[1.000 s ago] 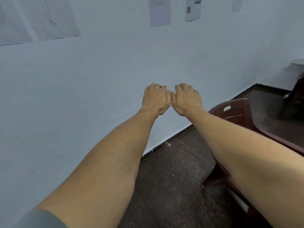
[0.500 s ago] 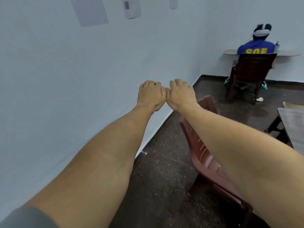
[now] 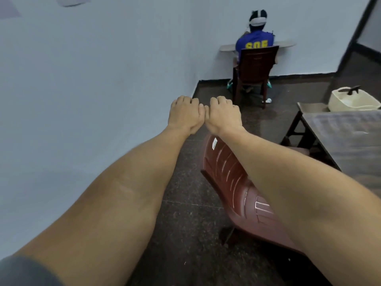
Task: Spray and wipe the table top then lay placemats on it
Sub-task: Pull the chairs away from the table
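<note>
Both my arms are stretched straight out in front of me. My left hand [image 3: 184, 113] and my right hand [image 3: 223, 114] are closed into fists, knuckles up, touching side by side in mid-air; neither holds anything. A dark wooden table top [image 3: 348, 139] shows at the right edge, well to the right of my hands. No spray bottle, cloth or placemat is in view.
A maroon plastic chair [image 3: 239, 180] stands under my right forearm, beside the table. A cream basin [image 3: 353, 100] sits on a smaller table at the far right. A person in a blue shirt [image 3: 255, 41] sits on a chair at a wall shelf. A white wall fills the left.
The view has swung to the right, away from the wall: the seated person, the table and the basin have come into sight. My fists stay together, held out as before.
</note>
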